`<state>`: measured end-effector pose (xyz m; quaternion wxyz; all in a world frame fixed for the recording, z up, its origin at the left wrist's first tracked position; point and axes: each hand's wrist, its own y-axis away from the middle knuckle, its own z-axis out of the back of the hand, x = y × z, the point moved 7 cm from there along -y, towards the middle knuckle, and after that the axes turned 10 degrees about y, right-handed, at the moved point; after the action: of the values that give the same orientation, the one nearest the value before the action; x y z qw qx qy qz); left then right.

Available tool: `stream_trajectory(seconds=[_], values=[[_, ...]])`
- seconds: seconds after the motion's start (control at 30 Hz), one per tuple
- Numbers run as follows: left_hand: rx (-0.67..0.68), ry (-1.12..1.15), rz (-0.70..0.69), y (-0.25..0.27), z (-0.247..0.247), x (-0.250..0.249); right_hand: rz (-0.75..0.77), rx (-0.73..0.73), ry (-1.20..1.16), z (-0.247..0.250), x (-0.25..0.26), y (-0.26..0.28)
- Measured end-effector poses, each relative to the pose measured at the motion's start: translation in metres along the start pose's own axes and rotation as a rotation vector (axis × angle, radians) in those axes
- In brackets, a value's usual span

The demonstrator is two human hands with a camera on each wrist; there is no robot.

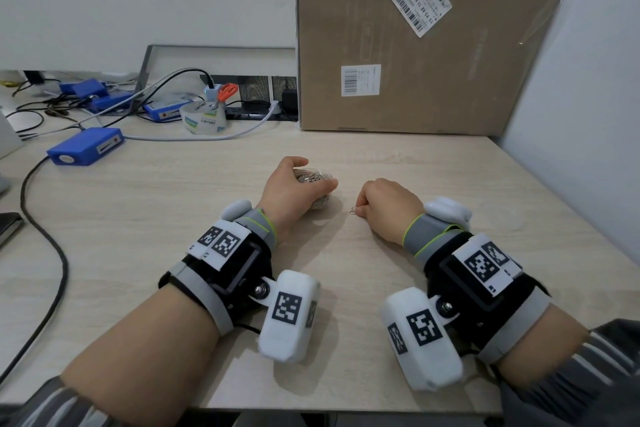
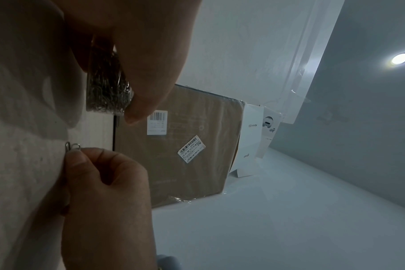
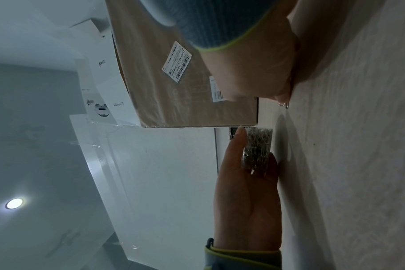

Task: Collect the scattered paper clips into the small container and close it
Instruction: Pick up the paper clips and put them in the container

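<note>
From the head view, the left hand (image 1: 294, 189) sits on the pale wood-grain table (image 1: 180, 218) with its fingers curled round a small clear container (image 1: 313, 177) packed with silver paper clips, thumb on the far side and fingertips on the near side. Just to its right, the right hand (image 1: 388, 204) rests on the table with its fingers bunched, pinching a paper clip (image 1: 353, 211) whose loops stick out toward the container; the two hands are near each other but apart. Behind them a large cardboard box (image 1: 433, 45) stands upright against the wall, and off to the left lie a blue box (image 1: 85, 146) with a cable, a roll of clear tape (image 1: 204, 116) and orange-handled scissors (image 1: 227, 94). The left wrist view shows the container (image 2: 108, 85) clamped between thumb and fingers (image 2: 150, 87), its clips filling it, while the right hand (image 2: 104, 182) opposite holds the paper clip (image 2: 72, 146) right at the table surface. The right wrist view shows the paper clip (image 3: 284, 105) at the tips of the right hand's fingers (image 3: 282, 96), touching or almost touching the table, and the left hand (image 3: 245, 201) gripping the container (image 3: 258, 148), which stands on the table.
</note>
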<state>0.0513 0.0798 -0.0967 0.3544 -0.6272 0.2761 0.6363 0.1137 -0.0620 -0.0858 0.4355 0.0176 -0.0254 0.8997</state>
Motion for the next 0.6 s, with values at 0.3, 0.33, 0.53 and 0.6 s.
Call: stream_trajectory(seconds=[0.3, 0.33, 0.53, 0.6], values=[[0.001, 0.006, 0.004, 0.0011, -0.0001, -0.0008, 0.010, -0.001, 0.035, -0.0029, 0.0013, 0.0007], [0.001, 0.003, 0.003, 0.0010, -0.0002, -0.0012, 0.010, 0.000, 0.035, -0.0031, 0.0014, 0.0007], [0.004, -0.006, -0.002, 0.0000, -0.0004, -0.0013, 0.020, -0.010, 0.017, -0.0033, 0.0026, 0.0016], [0.008, -0.005, -0.005, -0.0003, -0.0006, -0.0011, 0.030, -0.020, 0.014, -0.0024, 0.0032, 0.0023]])
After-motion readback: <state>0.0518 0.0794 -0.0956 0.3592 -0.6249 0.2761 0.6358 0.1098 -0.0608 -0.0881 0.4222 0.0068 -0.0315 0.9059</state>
